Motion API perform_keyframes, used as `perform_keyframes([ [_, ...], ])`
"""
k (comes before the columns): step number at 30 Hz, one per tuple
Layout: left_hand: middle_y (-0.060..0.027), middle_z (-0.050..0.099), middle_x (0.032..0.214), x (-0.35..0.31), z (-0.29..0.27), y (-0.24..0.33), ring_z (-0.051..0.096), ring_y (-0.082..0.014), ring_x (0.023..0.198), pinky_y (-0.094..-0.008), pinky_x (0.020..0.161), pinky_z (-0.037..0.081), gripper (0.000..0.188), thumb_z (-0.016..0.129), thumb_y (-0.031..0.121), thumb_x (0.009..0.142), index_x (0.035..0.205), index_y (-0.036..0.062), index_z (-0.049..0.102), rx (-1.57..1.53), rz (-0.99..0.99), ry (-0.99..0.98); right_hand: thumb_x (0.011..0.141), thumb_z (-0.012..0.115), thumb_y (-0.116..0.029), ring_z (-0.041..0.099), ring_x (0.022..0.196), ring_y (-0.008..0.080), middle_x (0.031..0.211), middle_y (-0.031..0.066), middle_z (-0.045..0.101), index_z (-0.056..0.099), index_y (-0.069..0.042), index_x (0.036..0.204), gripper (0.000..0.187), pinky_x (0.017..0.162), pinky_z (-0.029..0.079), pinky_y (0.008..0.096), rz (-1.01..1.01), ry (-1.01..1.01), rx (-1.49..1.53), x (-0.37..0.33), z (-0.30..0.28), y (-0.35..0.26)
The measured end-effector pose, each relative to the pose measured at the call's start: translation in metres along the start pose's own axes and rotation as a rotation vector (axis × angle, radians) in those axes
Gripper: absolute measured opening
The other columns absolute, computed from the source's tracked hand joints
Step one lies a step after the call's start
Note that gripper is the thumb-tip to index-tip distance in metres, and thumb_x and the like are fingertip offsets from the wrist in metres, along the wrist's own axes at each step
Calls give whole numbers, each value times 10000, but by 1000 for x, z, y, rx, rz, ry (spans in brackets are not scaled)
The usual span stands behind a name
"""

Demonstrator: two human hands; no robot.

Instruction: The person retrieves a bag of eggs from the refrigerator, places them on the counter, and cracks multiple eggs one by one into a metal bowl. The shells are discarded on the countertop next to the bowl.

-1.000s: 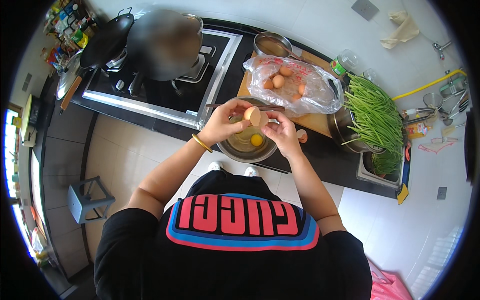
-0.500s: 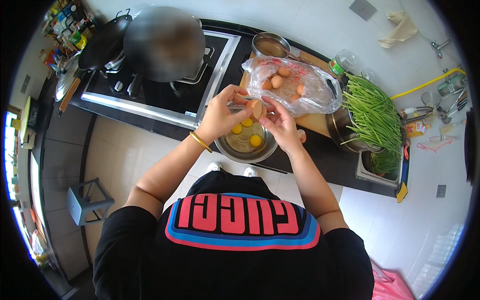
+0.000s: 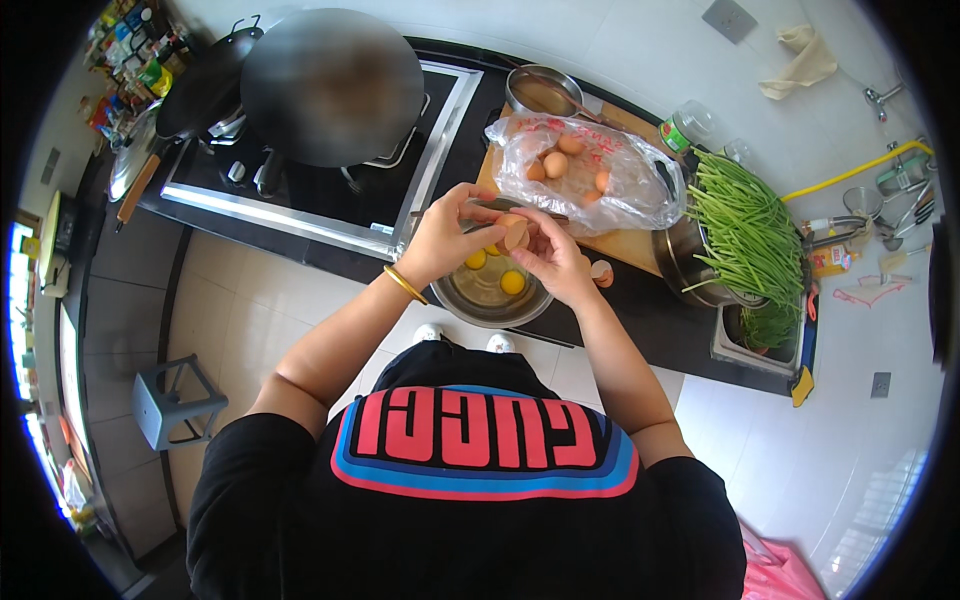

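Observation:
Both hands are together over a round metal bowl (image 3: 480, 314) at the counter's front edge. Several yellow yolks (image 3: 513, 282) lie in clear egg white inside it. Between my left hand (image 3: 450, 235) and my right hand (image 3: 556, 257) is a cracked brown eggshell (image 3: 515, 235), its fingers holding it from both sides. The far part of the bowl is hidden by my hands. Beside my right hand a broken piece of eggshell (image 3: 601, 273) rests on the black counter. Whole brown eggs (image 3: 555, 165) sit in a clear plastic bag (image 3: 640, 195) just beyond.
The bag lies on a wooden board (image 3: 630, 246). Behind it stands a metal pot (image 3: 545, 92). Long green stalks (image 3: 745, 220) heap over another pot at right, near a sink (image 3: 730, 345). To the left are a stove (image 3: 310, 205) and a dark wok (image 3: 210, 85). A stool (image 3: 180, 405) stands on the floor.
My right hand has drawn in toward my left, and the two shell parts have come closer together and slightly lower. The eggshell piece on the counter shows more fully now.

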State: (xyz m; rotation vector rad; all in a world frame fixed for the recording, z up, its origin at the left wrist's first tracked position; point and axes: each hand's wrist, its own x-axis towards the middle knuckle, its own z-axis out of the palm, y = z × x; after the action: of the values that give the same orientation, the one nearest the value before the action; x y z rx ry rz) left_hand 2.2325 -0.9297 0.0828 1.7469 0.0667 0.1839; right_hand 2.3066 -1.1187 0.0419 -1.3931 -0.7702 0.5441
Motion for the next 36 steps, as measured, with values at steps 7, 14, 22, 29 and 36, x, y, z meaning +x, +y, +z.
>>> perform_keyframes([
  [7, -122, 637, 1068, 1, 1, -30, 593, -143, 993, -258, 879, 477, 305, 604, 98, 896, 1159, -29, 516, -179, -91, 136, 808, 702, -83, 537, 774, 68, 978, 31, 594, 500, -45, 1246, 484, 699, 458, 218, -128, 192, -155, -7, 7, 2],
  [14, -85, 621, 1015, -4, 0, -44, 578, -119, 930, -232, 850, 462, 259, 600, 91, 897, 1118, -31, 540, -191, -98, 175, 789, 710, -66, 503, 686, 16, 995, 39, 552, 504, -52, 1250, 506, 589, 413, 151, -3, 304, -146, -34, 0, 17],
  [22, -52, 604, 994, -5, 11, -58, 567, -108, 915, -227, 840, 457, 202, 598, 71, 890, 1064, -24, 561, -119, -109, 143, 734, 744, -80, 505, 609, 66, 1027, 67, 603, 515, -45, 1228, 545, 558, 443, 188, 177, 668, -513, -127, -67, 79],
  [29, -33, 598, 980, -1, 27, -66, 554, -91, 905, -222, 830, 447, 189, 602, 58, 882, 1054, -10, 565, -128, -114, 92, 737, 726, -115, 520, 578, 142, 958, 77, 571, 514, -81, 1227, 535, 545, 458, 263, 209, 592, -840, -129, -67, 93],
  [36, -36, 598, 969, -3, 34, -62, 547, -103, 896, -238, 827, 448, 180, 611, 57, 871, 1034, -9, 571, -78, -154, 71, 728, 745, -170, 527, 561, 161, 885, 62, 543, 507, -159, 1303, 623, 541, 468, 288, 231, 578, -926, -138, -65, 98],
])
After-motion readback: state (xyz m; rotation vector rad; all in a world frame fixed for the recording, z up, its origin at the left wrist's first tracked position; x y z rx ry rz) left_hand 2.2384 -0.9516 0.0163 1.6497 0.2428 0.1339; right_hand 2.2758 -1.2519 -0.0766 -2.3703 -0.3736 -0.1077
